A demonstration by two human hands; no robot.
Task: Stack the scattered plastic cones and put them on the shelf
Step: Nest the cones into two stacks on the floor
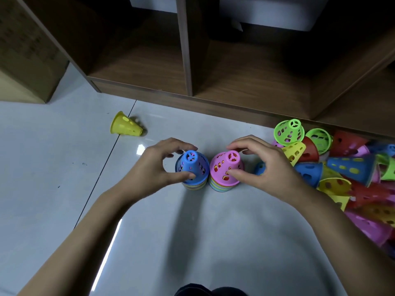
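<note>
My left hand curls round the blue-topped stack and my right hand round the pink-topped stack, which stand side by side between them; judged light, thin, slippery perforated plastic, best gripped low at the nested rims; no legible writing.

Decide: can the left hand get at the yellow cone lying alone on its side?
Probably yes: only bare floor separates the left hand and yellow cone, once it releases the blue-topped stack.
</note>
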